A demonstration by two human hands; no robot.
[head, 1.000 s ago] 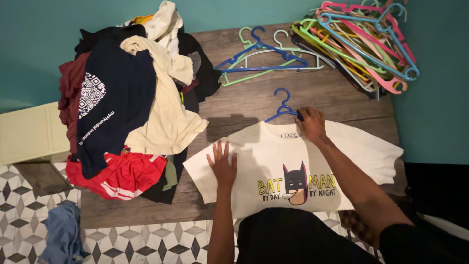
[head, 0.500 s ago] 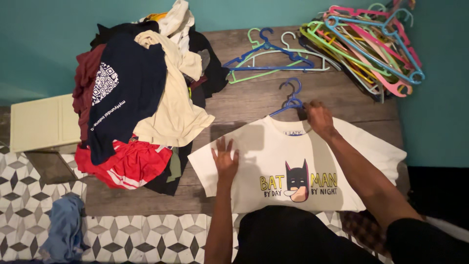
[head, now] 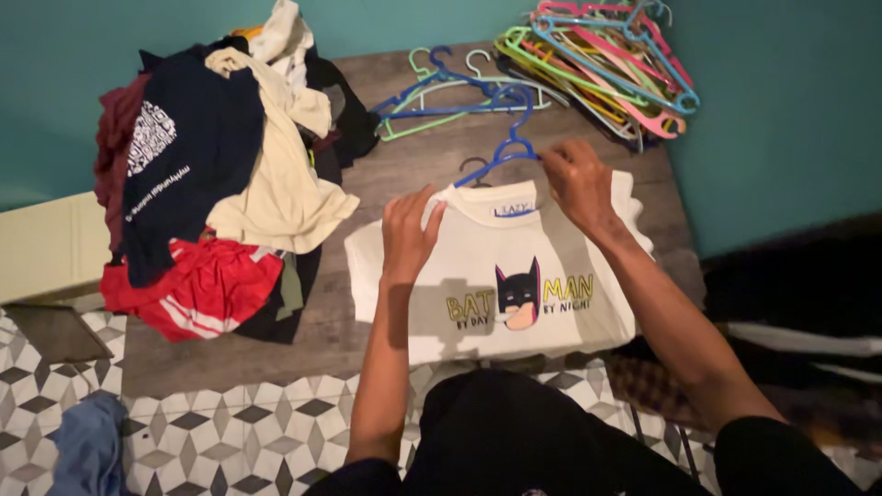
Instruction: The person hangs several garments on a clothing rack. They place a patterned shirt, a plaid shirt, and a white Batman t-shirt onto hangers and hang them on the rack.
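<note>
A cream T-shirt (head: 487, 303) with a cartoon mask print hangs from a blue hanger (head: 503, 147) above the wooden table (head: 418, 165). My left hand (head: 409, 234) pinches the shirt's left shoulder. At the right shoulder my right hand (head: 576, 184) grips the shirt together with the hanger arm beside the collar. The sleeves droop down and the hem touches the table's near edge.
A tall heap of mixed clothes (head: 211, 174) fills the table's left side. Blue and green hangers (head: 441, 87) lie at the back, and a stack of coloured hangers (head: 606, 64) sits at the back right. A blue cloth (head: 87, 450) lies on the patterned tile floor.
The shirt lay flat with my left palm pressed on it. Now both hands hold it by the shoulders and it is raised on the hanger. The view has shifted left.
</note>
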